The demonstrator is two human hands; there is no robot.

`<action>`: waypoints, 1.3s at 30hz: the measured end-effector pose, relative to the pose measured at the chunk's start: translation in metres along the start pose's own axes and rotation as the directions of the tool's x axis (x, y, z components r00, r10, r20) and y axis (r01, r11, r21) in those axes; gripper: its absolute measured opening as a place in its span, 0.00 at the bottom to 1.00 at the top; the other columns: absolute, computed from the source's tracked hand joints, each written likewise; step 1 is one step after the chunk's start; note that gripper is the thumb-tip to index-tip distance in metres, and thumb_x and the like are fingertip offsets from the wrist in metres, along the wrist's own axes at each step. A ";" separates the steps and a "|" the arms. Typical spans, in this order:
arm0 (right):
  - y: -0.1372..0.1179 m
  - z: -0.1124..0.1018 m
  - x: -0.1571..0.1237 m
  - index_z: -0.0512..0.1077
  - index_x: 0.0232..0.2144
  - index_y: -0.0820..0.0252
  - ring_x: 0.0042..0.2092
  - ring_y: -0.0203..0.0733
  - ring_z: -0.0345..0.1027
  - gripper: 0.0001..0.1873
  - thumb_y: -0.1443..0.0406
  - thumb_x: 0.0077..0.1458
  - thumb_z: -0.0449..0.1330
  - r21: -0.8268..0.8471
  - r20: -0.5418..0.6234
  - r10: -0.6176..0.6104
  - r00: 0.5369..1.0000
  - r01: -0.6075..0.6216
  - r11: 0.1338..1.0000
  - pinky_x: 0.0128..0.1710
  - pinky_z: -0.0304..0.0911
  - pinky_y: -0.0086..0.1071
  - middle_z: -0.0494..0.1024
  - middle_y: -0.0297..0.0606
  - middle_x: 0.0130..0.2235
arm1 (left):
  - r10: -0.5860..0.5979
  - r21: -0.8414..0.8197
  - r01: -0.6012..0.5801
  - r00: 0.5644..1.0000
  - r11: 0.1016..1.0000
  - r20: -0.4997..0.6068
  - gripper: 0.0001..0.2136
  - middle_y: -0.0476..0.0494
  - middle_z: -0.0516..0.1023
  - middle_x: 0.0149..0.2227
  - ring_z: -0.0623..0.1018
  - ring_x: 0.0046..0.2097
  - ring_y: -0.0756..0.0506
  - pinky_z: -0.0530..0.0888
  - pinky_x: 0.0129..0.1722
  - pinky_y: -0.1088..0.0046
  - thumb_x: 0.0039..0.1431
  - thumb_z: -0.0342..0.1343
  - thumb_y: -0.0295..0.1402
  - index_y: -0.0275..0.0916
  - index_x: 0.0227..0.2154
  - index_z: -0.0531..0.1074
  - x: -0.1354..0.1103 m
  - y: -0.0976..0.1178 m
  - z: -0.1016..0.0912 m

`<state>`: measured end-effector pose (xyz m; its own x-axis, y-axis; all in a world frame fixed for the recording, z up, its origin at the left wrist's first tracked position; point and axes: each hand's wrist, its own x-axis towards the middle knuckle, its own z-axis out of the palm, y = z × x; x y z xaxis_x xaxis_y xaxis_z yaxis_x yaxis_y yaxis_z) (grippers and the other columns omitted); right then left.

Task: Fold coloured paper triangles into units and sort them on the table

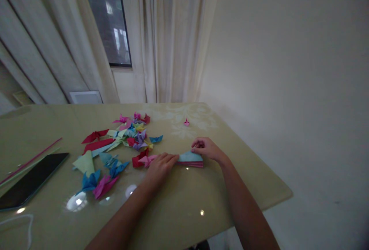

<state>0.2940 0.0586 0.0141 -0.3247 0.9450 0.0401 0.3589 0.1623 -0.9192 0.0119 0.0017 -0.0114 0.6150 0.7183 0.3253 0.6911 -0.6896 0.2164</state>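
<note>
A folded sheet of paper, light blue on top with pink layered edges along its front, lies on the table between my hands. My left hand rests palm down over its left end, fingers stretched out and pressing on it. At the upper right edge of the paper, my right hand pinches with thumb and forefinger, the other fingers curled. Just left of my left hand, partly covered by it, are a pink folded paper piece and a red folded paper piece.
Many colourful origami pieces are heaped left of centre, with a blue paper boat beside them. A small pink piece lies farther back. A black phone or tablet, a thin pink strip and a white cable lie left.
</note>
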 end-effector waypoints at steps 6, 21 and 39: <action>0.008 -0.001 0.000 0.79 0.32 0.60 0.30 0.38 0.68 0.16 0.55 0.45 0.73 -0.101 0.028 0.015 0.999 -0.012 0.995 0.31 0.62 0.30 0.74 0.32 0.27 | -0.064 -0.056 0.067 0.996 0.996 0.058 0.21 0.38 0.81 0.55 0.77 0.56 0.39 0.74 0.57 0.58 0.67 0.52 0.20 0.41 0.59 0.75 0.002 0.001 0.006; -0.010 0.008 -0.008 0.81 0.45 0.54 0.50 0.49 0.70 0.25 0.60 0.42 0.78 -0.364 0.203 -0.077 0.976 0.148 0.920 0.51 0.66 0.39 0.77 0.38 0.46 | -0.095 -0.106 0.106 0.991 0.989 0.099 0.22 0.40 0.79 0.52 0.76 0.54 0.41 0.73 0.56 0.63 0.66 0.51 0.19 0.43 0.58 0.76 0.001 0.003 0.004; -0.012 0.022 -0.008 0.80 0.46 0.55 0.49 0.48 0.70 0.23 0.62 0.46 0.77 -0.485 0.268 -0.086 0.959 0.212 0.849 0.51 0.65 0.39 0.76 0.38 0.45 | -0.095 -0.039 0.099 0.991 0.994 0.099 0.18 0.40 0.82 0.50 0.77 0.53 0.40 0.73 0.53 0.63 0.66 0.54 0.22 0.43 0.55 0.78 0.001 0.003 -0.004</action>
<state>0.2731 0.0425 0.0160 -0.5774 0.8164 0.0127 0.6598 0.4757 -0.5817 0.0132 0.0007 -0.0068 0.5812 0.7862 0.2102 0.7335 -0.6179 0.2832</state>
